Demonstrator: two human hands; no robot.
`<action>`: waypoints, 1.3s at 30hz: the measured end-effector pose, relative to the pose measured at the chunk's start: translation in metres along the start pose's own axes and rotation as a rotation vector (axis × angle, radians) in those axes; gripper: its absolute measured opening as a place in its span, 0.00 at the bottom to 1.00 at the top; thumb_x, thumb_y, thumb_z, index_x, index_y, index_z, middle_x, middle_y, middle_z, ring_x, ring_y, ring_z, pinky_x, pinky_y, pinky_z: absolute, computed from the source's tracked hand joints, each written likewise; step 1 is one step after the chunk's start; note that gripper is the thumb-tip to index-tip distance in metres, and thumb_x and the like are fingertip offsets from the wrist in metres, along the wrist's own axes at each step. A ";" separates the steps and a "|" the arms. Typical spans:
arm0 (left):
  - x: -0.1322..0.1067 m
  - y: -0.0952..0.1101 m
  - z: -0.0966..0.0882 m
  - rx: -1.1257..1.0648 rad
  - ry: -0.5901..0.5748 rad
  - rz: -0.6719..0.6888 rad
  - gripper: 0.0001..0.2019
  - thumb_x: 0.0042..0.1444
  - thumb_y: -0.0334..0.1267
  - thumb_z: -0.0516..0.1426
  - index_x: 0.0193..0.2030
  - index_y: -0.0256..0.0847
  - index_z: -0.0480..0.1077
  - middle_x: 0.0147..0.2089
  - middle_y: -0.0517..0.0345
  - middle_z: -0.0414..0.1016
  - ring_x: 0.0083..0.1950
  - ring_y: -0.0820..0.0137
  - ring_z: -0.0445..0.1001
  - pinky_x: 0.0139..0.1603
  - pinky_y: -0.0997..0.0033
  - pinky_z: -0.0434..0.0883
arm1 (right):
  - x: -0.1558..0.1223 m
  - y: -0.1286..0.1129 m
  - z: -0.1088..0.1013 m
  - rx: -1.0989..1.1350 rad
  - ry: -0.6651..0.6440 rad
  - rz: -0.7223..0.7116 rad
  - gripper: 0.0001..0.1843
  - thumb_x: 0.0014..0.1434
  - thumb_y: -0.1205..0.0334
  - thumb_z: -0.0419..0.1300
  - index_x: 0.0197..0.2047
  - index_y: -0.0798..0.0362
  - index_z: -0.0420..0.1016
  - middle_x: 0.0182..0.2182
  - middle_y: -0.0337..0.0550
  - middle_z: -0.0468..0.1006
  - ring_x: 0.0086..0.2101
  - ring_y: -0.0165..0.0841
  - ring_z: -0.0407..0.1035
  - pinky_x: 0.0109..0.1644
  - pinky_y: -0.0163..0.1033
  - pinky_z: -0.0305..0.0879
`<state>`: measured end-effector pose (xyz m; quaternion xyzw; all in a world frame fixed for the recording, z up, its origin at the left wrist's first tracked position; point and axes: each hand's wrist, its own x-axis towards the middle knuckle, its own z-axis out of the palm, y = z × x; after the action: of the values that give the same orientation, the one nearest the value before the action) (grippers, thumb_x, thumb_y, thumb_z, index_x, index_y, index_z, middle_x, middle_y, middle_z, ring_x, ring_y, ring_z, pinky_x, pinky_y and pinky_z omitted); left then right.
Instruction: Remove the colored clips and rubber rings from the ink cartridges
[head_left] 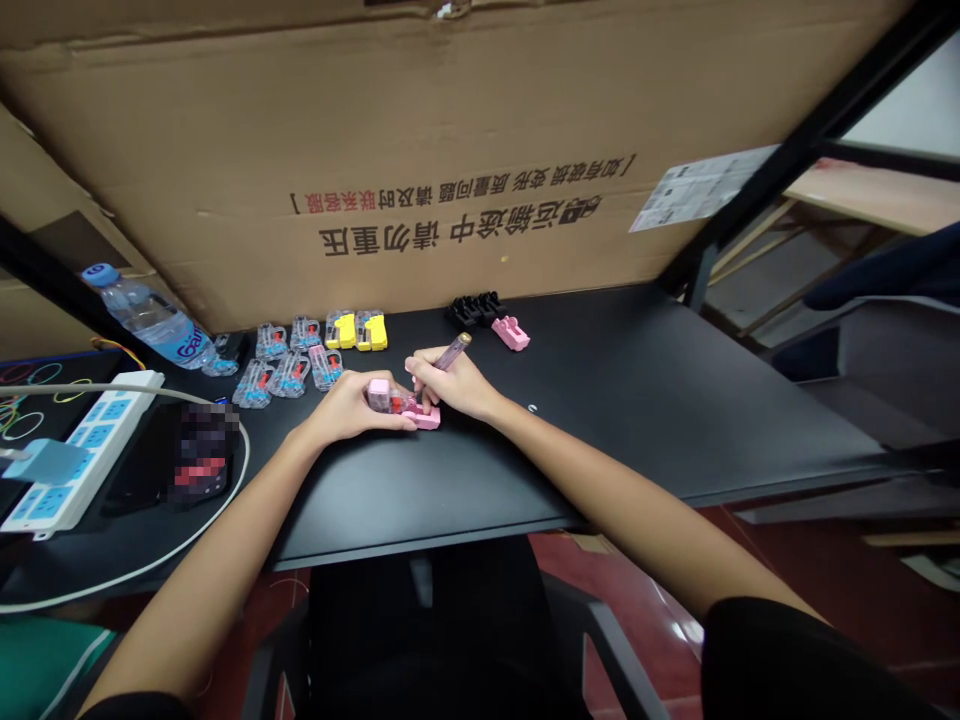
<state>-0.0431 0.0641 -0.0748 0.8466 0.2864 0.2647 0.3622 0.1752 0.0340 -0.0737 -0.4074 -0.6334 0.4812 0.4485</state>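
Note:
My left hand (349,408) is closed around a small pink and clear plastic case (381,397), steadying it just above the black table. Red bits show through its clear section, and its pink end (427,419) points right. In my right hand (459,388) is a slim pen-shaped tool (454,352), gripped like a pen and tilted. Its lower end goes down to the pink case; my fingers partly hide the tip. Behind my left hand lie several clear cases (289,374) with blue and red parts, and two yellow ones (356,330).
Black parts (476,309) and a pink part (511,333) lie at the back of the table (637,400). Cardboard (465,130) stands behind. At left are a water bottle (154,320), a power strip (94,440) and a looping white cable (202,530).

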 end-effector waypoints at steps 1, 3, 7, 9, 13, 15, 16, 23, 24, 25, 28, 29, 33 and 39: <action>0.000 0.000 0.000 -0.004 -0.008 -0.004 0.24 0.50 0.57 0.75 0.37 0.38 0.79 0.29 0.61 0.79 0.29 0.71 0.71 0.30 0.74 0.65 | 0.000 -0.001 -0.001 -0.002 -0.034 -0.015 0.23 0.68 0.46 0.62 0.26 0.50 0.68 0.16 0.32 0.68 0.17 0.30 0.69 0.20 0.33 0.62; 0.000 -0.001 -0.001 -0.008 -0.016 -0.013 0.24 0.49 0.57 0.75 0.36 0.38 0.78 0.28 0.62 0.78 0.28 0.72 0.70 0.29 0.74 0.64 | -0.001 -0.002 -0.001 -0.020 -0.048 -0.045 0.23 0.68 0.46 0.62 0.25 0.50 0.68 0.16 0.33 0.69 0.17 0.29 0.69 0.20 0.32 0.62; 0.000 -0.001 0.000 0.015 0.006 -0.002 0.23 0.52 0.57 0.74 0.38 0.38 0.79 0.31 0.62 0.80 0.29 0.72 0.71 0.31 0.75 0.65 | 0.000 -0.001 0.010 -0.068 0.141 -0.017 0.23 0.68 0.48 0.60 0.24 0.49 0.66 0.16 0.34 0.69 0.17 0.29 0.66 0.21 0.33 0.61; 0.001 -0.001 0.001 0.045 0.031 0.021 0.23 0.53 0.57 0.73 0.40 0.38 0.80 0.34 0.60 0.82 0.31 0.72 0.73 0.33 0.75 0.67 | 0.000 0.000 0.016 -0.101 0.269 -0.007 0.23 0.67 0.49 0.60 0.23 0.49 0.65 0.16 0.34 0.69 0.18 0.29 0.66 0.22 0.33 0.61; 0.002 0.000 0.005 0.088 0.050 0.048 0.21 0.57 0.57 0.71 0.42 0.39 0.80 0.38 0.58 0.85 0.32 0.71 0.75 0.35 0.74 0.69 | -0.002 0.001 0.024 -0.120 0.427 -0.008 0.24 0.67 0.49 0.60 0.22 0.48 0.64 0.17 0.36 0.70 0.19 0.30 0.68 0.23 0.34 0.62; 0.002 0.000 0.006 0.116 0.057 0.059 0.21 0.59 0.56 0.70 0.43 0.39 0.80 0.39 0.58 0.86 0.32 0.72 0.75 0.35 0.74 0.69 | -0.002 0.000 0.025 -0.104 0.455 0.010 0.24 0.67 0.49 0.60 0.22 0.48 0.64 0.18 0.36 0.71 0.19 0.30 0.68 0.22 0.34 0.62; 0.002 0.001 0.007 0.127 0.058 0.065 0.20 0.59 0.56 0.70 0.44 0.39 0.80 0.39 0.58 0.86 0.32 0.72 0.75 0.36 0.74 0.69 | -0.001 0.000 0.025 -0.085 0.458 0.021 0.24 0.67 0.48 0.60 0.22 0.49 0.65 0.18 0.37 0.72 0.19 0.30 0.68 0.21 0.33 0.62; 0.003 -0.001 0.005 0.096 0.096 0.024 0.21 0.56 0.54 0.72 0.44 0.39 0.81 0.37 0.58 0.85 0.32 0.70 0.76 0.35 0.73 0.70 | 0.001 -0.003 0.012 0.076 0.416 0.051 0.22 0.63 0.47 0.63 0.23 0.49 0.66 0.15 0.35 0.69 0.17 0.31 0.70 0.19 0.33 0.63; 0.004 -0.002 0.003 0.084 0.108 0.012 0.21 0.55 0.54 0.73 0.42 0.38 0.80 0.37 0.57 0.85 0.33 0.69 0.77 0.35 0.73 0.70 | 0.001 -0.004 0.010 0.074 0.397 0.045 0.22 0.63 0.47 0.63 0.23 0.49 0.67 0.15 0.34 0.68 0.17 0.31 0.70 0.20 0.33 0.64; 0.004 -0.004 0.002 0.072 0.118 0.001 0.21 0.55 0.54 0.73 0.41 0.38 0.80 0.36 0.57 0.85 0.33 0.69 0.77 0.36 0.73 0.71 | 0.001 -0.005 0.008 0.066 0.375 0.037 0.23 0.63 0.46 0.64 0.22 0.49 0.67 0.14 0.34 0.67 0.17 0.31 0.70 0.20 0.33 0.65; 0.004 -0.008 -0.001 0.038 0.130 -0.024 0.21 0.54 0.54 0.73 0.39 0.38 0.78 0.35 0.56 0.84 0.34 0.68 0.77 0.36 0.72 0.71 | 0.000 -0.005 0.006 0.026 0.300 0.012 0.24 0.64 0.45 0.64 0.22 0.50 0.69 0.14 0.34 0.67 0.17 0.30 0.67 0.22 0.34 0.67; 0.004 -0.009 -0.002 0.024 0.123 -0.030 0.21 0.54 0.54 0.73 0.39 0.38 0.78 0.34 0.57 0.84 0.33 0.68 0.77 0.36 0.71 0.71 | -0.001 -0.005 0.007 0.017 0.275 0.007 0.24 0.64 0.44 0.64 0.23 0.50 0.69 0.14 0.34 0.67 0.17 0.29 0.67 0.23 0.34 0.66; 0.004 -0.008 -0.003 -0.032 0.079 -0.042 0.21 0.53 0.55 0.73 0.39 0.38 0.78 0.33 0.59 0.83 0.32 0.70 0.75 0.35 0.72 0.70 | -0.001 -0.003 0.009 0.007 0.175 -0.007 0.27 0.66 0.40 0.64 0.23 0.49 0.67 0.15 0.34 0.68 0.17 0.28 0.64 0.22 0.34 0.64; 0.004 -0.004 -0.003 -0.060 0.052 -0.047 0.22 0.51 0.55 0.74 0.39 0.39 0.78 0.32 0.62 0.81 0.31 0.71 0.74 0.34 0.73 0.68 | -0.003 -0.002 0.001 -0.031 0.053 -0.021 0.28 0.68 0.37 0.62 0.25 0.49 0.67 0.17 0.35 0.72 0.19 0.30 0.67 0.24 0.35 0.63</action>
<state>-0.0433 0.0708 -0.0748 0.8212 0.3074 0.2868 0.3859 0.1745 0.0307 -0.0728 -0.4204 -0.6330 0.4557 0.4636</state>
